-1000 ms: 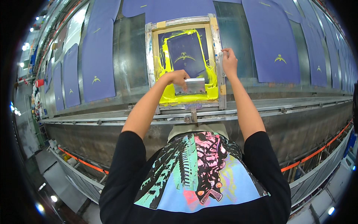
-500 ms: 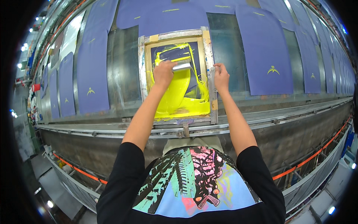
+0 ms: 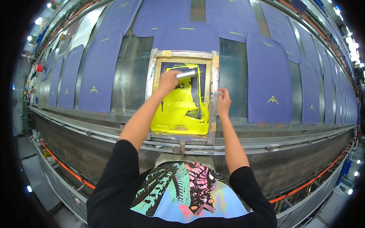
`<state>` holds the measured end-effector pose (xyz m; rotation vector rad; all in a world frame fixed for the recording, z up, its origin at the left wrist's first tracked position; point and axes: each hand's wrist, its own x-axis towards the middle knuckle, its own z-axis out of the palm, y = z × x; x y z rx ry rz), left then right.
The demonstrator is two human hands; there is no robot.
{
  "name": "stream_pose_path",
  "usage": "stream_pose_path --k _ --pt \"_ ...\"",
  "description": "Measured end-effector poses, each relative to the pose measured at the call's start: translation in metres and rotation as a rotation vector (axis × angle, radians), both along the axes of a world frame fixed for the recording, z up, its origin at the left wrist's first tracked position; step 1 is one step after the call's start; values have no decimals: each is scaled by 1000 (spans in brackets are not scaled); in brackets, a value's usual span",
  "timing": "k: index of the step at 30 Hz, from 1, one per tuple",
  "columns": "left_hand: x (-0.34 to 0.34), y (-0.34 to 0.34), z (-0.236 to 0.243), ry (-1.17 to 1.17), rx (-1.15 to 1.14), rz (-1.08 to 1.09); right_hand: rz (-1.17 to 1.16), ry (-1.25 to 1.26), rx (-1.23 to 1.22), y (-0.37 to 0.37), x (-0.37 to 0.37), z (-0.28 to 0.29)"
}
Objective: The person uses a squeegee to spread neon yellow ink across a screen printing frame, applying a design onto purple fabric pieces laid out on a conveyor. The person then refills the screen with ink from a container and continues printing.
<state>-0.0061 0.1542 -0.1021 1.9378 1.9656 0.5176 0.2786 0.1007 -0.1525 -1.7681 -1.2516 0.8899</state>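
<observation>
Seen from above, a person in a black short-sleeved top with a colourful print stands at a long metal table (image 3: pixel 234 62) and works inside a rectangular frame (image 3: pixel 215 76) lying flat before them. The left hand (image 3: pixel 168 81), slightly blurred, is closed around the left end of a flat metal-edged scraper (image 3: pixel 186 75), which sits near the far end of the frame's opening, its right end angled slightly away from the person. Thick bright yellow ink (image 3: pixel 176 108) covers much of the opening between the scraper and the near edge; a dark strip along the right side has little on it. The right hand (image 3: pixel 223 99) is partly curled, its fingertips at the frame's right rail; whether they grip it or merely rest there cannot be told. A purple panel (image 3: pixel 186 36) reaches out beyond the frame's far edge, and another purple panel (image 3: pixel 268 76) with a small yellow emblem lies to the right. For a good stroke, the scraper seems best kept square to the frame, with even pressure along its whole edge, while the right hand steadies the frame against shifting.
</observation>
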Motion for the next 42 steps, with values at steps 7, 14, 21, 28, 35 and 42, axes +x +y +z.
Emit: stream_pose_path --k 7,14,21,28,35,42 --pt "28 -18 -18 109 85 -96 10 0 16 -3 13 -4" --pt "56 -163 -9 25 362 -231 16 8 37 -9 23 0" --pt "16 -30 -15 -104 39 6 21 -3 64 2 8 -8" --pt "26 -10 -10 97 1 -24 31 7 95 2 12 -22" --pt "45 -155 -21 52 233 -181 31 7 142 0 11 -19" --pt "29 -63 -21 -51 70 -88 7 -1 65 0 12 -12"
